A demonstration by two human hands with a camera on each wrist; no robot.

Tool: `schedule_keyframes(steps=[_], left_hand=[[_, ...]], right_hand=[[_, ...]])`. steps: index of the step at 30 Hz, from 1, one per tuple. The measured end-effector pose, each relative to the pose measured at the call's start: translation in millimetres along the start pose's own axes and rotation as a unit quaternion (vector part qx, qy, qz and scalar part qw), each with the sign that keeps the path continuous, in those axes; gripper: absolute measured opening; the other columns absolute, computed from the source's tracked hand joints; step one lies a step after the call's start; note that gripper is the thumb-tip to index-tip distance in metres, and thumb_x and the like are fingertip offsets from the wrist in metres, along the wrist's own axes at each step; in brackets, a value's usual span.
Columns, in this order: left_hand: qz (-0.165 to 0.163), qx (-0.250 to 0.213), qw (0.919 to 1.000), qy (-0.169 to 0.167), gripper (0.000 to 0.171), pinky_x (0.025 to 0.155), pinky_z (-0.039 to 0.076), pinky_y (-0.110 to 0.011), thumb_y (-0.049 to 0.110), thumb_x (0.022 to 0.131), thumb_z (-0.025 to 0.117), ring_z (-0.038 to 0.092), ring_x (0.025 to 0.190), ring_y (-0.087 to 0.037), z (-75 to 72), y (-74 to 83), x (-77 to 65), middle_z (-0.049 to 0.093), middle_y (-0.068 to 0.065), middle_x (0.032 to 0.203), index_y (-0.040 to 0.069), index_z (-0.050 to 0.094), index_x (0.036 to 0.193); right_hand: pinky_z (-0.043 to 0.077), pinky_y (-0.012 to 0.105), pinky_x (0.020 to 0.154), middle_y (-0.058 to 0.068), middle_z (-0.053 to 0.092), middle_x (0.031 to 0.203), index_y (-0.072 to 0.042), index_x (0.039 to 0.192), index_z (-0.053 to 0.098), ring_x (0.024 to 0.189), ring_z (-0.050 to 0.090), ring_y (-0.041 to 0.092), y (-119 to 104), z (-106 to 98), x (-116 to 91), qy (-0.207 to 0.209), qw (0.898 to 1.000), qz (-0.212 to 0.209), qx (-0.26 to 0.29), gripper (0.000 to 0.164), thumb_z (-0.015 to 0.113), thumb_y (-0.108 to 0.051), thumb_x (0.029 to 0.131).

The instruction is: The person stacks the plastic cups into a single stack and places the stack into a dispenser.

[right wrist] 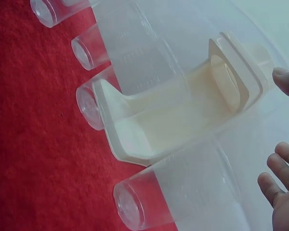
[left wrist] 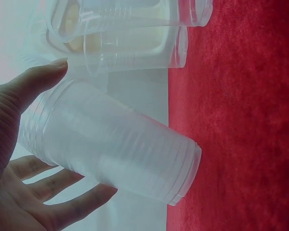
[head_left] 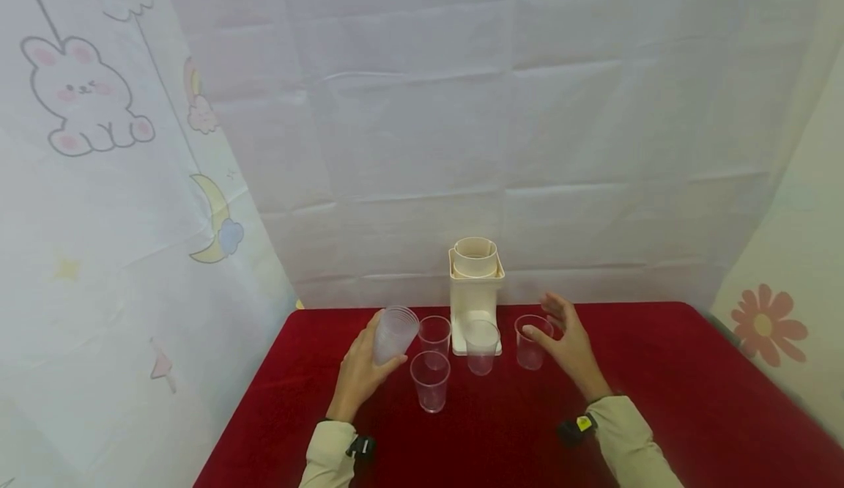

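My left hand holds a stack of nested clear plastic cups, tilted with the rims up. In the left wrist view the thumb lies on one side of the stack and the fingers on the other. On the right, my right hand is spread beside a single clear cup standing upright. The right wrist view shows a gap between its fingers and that cup. Other single cups stand between the hands: a front cup, one behind it and one at the middle.
A cream cup dispenser with a round tube on top stands behind the cups. Red cloth covers the table. A white sheet hangs along the back, with printed sheets at both sides.
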State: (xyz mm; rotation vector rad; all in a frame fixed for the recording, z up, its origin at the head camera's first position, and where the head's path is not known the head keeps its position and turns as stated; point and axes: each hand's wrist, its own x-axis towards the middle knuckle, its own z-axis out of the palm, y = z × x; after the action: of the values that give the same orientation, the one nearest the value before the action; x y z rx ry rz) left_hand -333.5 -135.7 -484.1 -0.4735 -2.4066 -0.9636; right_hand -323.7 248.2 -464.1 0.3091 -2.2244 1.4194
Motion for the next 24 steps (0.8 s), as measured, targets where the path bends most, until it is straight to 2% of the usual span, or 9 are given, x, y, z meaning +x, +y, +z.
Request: schedule_keyframes(steps=[2, 7, 11, 15, 21, 24], left_hand=[[0.001, 0.001, 1.0, 0.001, 0.091, 0.077, 0.055, -0.056, 0.035, 0.078, 0.086, 0.061, 0.105, -0.032, 0.1, -0.2, 0.7, 0.059, -0.014, 0.133, 0.023, 0.037, 0.154], [0.001, 0.002, 1.0, 0.0, 0.091, 0.077, 0.055, -0.056, 0.036, 0.078, 0.086, 0.061, 0.105, -0.032, 0.1, 0.1, 0.9, 0.059, -0.015, 0.133, 0.024, 0.038, 0.154], [0.002, 0.003, 1.0, 0.001, 0.09, 0.076, 0.055, -0.056, 0.036, 0.078, 0.086, 0.061, 0.105, -0.032, 0.8, 0.1, 0.1, 0.059, -0.014, 0.133, 0.024, 0.038, 0.153], [0.007, 0.007, 0.9999, 0.005, 0.09, 0.076, 0.055, -0.055, 0.035, 0.077, 0.086, 0.061, 0.105, -0.032, 1.4, 0.0, 0.9, 0.059, -0.014, 0.133, 0.024, 0.038, 0.153], [0.004, 0.007, 0.9999, 0.006, 0.091, 0.075, 0.055, -0.054, 0.035, 0.077, 0.086, 0.061, 0.104, -0.032, 1.0, -0.2, 2.0, 0.059, -0.015, 0.132, 0.024, 0.038, 0.153], [-0.003, 0.007, 1.0, 0.001, 0.091, 0.075, 0.055, -0.054, 0.036, 0.078, 0.086, 0.061, 0.104, -0.031, 0.5, -0.5, 0.7, 0.059, -0.015, 0.131, 0.024, 0.037, 0.153]], right_hand=[[0.036, 0.015, 0.104, 0.026, 0.047, 0.144, 0.001, 0.15, 0.033, 0.131, 0.044, 0.039, -4, -2, 0, 0.0, 1.0, -0.005, -0.003, 0.079, 0.078, -0.011, 0.087], [0.031, 0.005, 0.098, 0.026, 0.045, 0.145, 0.001, 0.15, 0.032, 0.131, 0.043, 0.04, 6, -6, 0, 0.005, 1.0, -0.012, -0.006, 0.079, 0.078, -0.012, 0.087], [0.031, 0.005, 0.099, 0.024, 0.046, 0.146, 0.001, 0.15, 0.032, 0.132, 0.043, 0.039, 16, -9, 0, 0.008, 1.0, -0.01, -0.009, 0.08, 0.079, -0.014, 0.087], [0.031, 0.004, 0.097, 0.028, 0.045, 0.145, 0.003, 0.15, 0.03, 0.13, 0.042, 0.042, 12, -12, -1, 0.005, 1.0, -0.017, -0.011, 0.08, 0.078, -0.008, 0.087], [0.031, 0.003, 0.095, 0.032, 0.044, 0.143, 0.009, 0.148, 0.029, 0.13, 0.042, 0.045, -7, -15, -6, -0.005, 1.0, -0.005, -0.009, 0.078, 0.076, -0.004, 0.087], [0.03, 0.002, 0.094, 0.033, 0.043, 0.143, 0.009, 0.149, 0.028, 0.129, 0.042, 0.046, -3, -14, -8, -0.008, 1.0, -0.002, -0.014, 0.079, 0.076, -0.004, 0.087]])
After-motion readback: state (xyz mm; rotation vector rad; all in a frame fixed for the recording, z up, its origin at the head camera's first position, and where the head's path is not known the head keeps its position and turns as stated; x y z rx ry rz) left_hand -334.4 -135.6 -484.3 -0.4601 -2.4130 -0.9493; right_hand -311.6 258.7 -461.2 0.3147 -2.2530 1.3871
